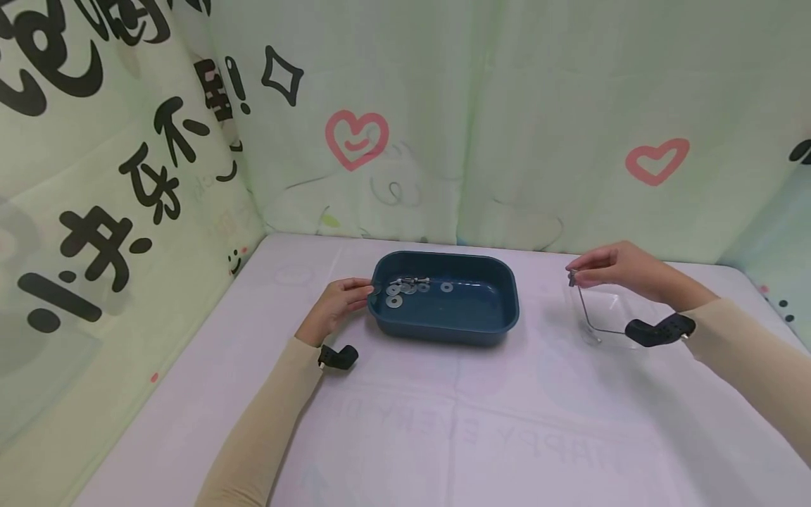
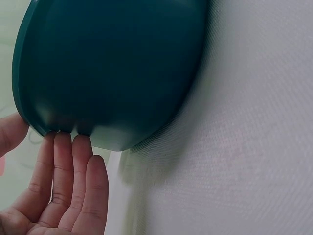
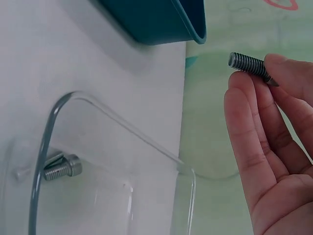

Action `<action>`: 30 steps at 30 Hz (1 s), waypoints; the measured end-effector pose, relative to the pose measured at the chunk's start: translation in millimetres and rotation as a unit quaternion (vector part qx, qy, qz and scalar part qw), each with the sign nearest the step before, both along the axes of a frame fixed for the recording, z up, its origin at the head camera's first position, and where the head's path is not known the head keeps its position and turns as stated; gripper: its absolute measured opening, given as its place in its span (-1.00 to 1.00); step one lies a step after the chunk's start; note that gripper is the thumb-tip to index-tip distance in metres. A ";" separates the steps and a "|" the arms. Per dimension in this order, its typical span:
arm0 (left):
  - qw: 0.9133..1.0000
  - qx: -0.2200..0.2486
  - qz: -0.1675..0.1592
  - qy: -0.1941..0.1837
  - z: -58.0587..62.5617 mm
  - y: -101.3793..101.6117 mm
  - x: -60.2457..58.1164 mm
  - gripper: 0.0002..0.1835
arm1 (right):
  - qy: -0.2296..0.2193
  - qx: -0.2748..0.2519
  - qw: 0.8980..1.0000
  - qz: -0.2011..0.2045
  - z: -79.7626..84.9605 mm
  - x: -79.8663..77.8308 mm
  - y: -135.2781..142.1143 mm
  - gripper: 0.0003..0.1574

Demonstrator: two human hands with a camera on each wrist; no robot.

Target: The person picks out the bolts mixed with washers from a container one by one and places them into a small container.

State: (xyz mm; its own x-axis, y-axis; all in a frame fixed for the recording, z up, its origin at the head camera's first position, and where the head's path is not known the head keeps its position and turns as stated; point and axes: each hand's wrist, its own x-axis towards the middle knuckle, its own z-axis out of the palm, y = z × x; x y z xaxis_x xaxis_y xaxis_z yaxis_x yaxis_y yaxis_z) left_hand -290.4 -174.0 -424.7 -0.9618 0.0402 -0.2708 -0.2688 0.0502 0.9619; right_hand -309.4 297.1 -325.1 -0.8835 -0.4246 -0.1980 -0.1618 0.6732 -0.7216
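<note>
In the head view my left hand holds the left end of a dark blue tray. In the left wrist view the thumb meets the rim and the fingertips lie against the outer wall. Several flat washers and some metal bolts lie inside the tray. My right hand is raised over a clear plastic box. Between its thumb and fingers it pinches a threaded bolt, partly hidden by the fingertips. More bolts rest in the clear box.
A pale cloth covers the table. Light green printed curtains hang behind the table and on both sides. Each wrist wears a black camera band. The clear box stands to the right of the tray, with a gap of tabletop between them.
</note>
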 end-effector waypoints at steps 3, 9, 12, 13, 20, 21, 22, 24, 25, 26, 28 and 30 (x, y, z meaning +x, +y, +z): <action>1.000 0.001 -0.001 0.002 -0.7 -0.5 -0.2 -0.57 | 0.000 0.001 1.000 -0.005 -0.4 3.0 6.6 -0.46; 1.000 -0.003 -0.001 0.003 -0.5 -0.2 0.0 -0.57 | 0.006 0.029 0.999 -0.017 -5.9 4.6 23.3 -0.43; 1.000 -0.005 -0.002 0.001 0.2 0.2 0.6 -0.57 | 0.010 0.047 0.999 -0.024 -9.3 4.5 32.2 -0.43; 1.000 -0.005 -0.002 0.002 0.4 0.3 0.7 -0.56 | 0.011 0.047 0.998 -0.028 -10.2 4.8 34.7 -0.44; 1.000 -0.003 -0.004 -0.002 2.3 0.3 1.4 -0.57 | 0.008 0.055 0.998 -0.043 -12.3 7.9 46.8 -0.39; 1.000 -0.004 -0.006 -0.001 2.5 0.2 1.4 -0.57 | 0.008 0.058 0.997 -0.042 -12.4 8.3 48.0 -0.38; 1.000 -0.003 -0.006 -0.001 2.8 0.2 1.5 -0.57 | 0.009 0.060 0.997 -0.043 -12.6 8.7 49.5 -0.37; 1.000 0.000 -0.005 -0.002 3.1 0.2 1.6 -0.58 | 0.007 0.064 0.997 -0.047 -13.5 8.6 52.7 -0.36; 1.000 0.000 -0.006 -0.001 3.2 0.2 1.6 -0.58 | 0.007 0.065 0.997 -0.047 -13.8 8.6 54.5 -0.36; 1.000 0.000 -0.006 -0.001 3.4 0.3 1.9 -0.57 | 0.005 0.066 0.997 -0.050 -14.3 8.2 56.1 -0.35; 1.000 0.000 -0.005 -0.002 3.5 0.4 2.1 -0.57 | -0.001 0.062 0.997 -0.056 -15.6 7.2 59.5 -0.35; 1.000 -0.002 -0.005 -0.002 3.7 0.7 2.4 -0.57 | -0.008 0.057 0.997 -0.060 -16.6 6.2 62.3 -0.33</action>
